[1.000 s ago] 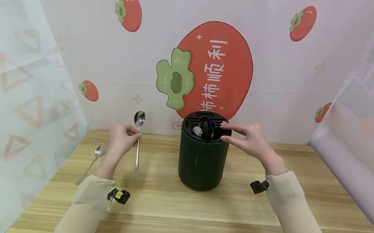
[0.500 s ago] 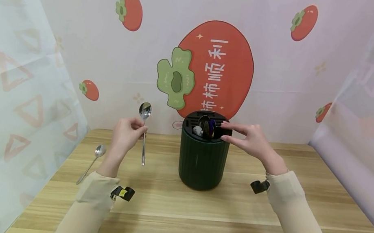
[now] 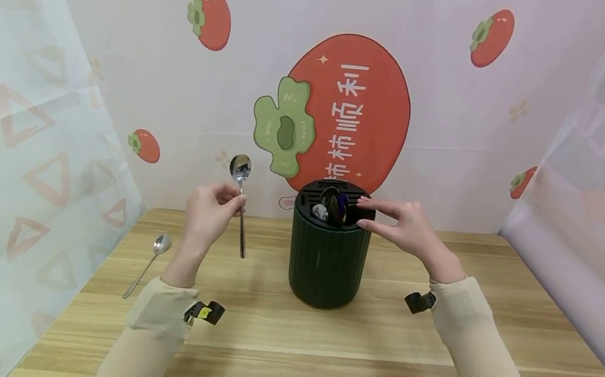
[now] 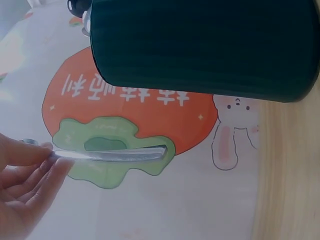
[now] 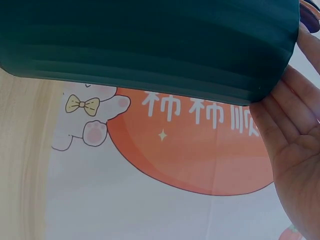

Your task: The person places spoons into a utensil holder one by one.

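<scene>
In the head view, my left hand (image 3: 213,208) pinches a metal spoon (image 3: 244,225) partway along its handle. The spoon stands nearly upright above the table, bowl at the top, left of a dark green ribbed utensil holder (image 3: 325,266). Its handle (image 4: 115,154) points away from my fingertips in the left wrist view. Several utensils (image 3: 331,206) stick up from the holder's black slotted top. At the holder's upper right rim rests my right hand (image 3: 405,227), its fingers extended. Those fingers touch the top edge of the green wall (image 5: 200,60) in the right wrist view.
A second spoon (image 3: 148,264) lies on the wooden table (image 3: 286,359) at the left, beside my left forearm. Behind the holder hangs a printed cloth (image 3: 441,151) with persimmon pictures. More cloth (image 3: 0,164) closes off the left side, and a pale sheet covers the right.
My left hand has risen and shifted slightly right, toward the holder, carrying the spoon. My right hand, the holder and the lying spoon have stayed in place.
</scene>
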{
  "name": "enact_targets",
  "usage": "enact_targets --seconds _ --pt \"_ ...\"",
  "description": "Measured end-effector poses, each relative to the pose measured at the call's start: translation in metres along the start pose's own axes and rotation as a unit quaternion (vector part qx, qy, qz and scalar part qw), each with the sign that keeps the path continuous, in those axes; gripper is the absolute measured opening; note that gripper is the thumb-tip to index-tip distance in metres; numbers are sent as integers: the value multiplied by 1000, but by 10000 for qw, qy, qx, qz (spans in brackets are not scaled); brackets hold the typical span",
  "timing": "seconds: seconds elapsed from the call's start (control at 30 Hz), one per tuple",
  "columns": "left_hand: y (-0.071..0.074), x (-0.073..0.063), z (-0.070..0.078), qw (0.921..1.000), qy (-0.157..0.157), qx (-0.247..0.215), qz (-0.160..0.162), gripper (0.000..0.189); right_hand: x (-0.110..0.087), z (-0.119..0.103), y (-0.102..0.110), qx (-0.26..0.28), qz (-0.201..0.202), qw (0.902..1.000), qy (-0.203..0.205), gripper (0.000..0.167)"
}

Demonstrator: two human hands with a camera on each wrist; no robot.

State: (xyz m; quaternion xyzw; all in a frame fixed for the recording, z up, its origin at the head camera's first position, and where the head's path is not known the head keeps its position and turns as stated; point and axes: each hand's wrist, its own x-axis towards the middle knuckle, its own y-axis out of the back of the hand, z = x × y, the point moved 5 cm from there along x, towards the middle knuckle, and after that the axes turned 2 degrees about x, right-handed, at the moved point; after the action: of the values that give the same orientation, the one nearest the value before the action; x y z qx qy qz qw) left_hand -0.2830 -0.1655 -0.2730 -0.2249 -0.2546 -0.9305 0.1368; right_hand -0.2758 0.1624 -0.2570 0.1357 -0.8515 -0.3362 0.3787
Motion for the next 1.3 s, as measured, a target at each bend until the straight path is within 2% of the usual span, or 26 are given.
enact_targets --seconds 0.17,0.3,0.53,0.93,1.3 --pt "1 -1 9 9992 -330 -58 205 10 0 0 0 22 15 10000 40 34" --pt "1 -3 16 9981 -503 -242 257 10 0 1 -1 0 53 10000 37 34" --pt "-1 -5 30 9945 -941 -256 375 8 -1 0 -1 -4 100 9999 141 34" --pt "-4 -2 51 9861 -1482 -572 477 9 0 1 -1 -11 79 9999 69 33" --pt "-9 -1 66 9789 -1825 -701 594 10 0 1 -1 -13 47 10000 76 34"
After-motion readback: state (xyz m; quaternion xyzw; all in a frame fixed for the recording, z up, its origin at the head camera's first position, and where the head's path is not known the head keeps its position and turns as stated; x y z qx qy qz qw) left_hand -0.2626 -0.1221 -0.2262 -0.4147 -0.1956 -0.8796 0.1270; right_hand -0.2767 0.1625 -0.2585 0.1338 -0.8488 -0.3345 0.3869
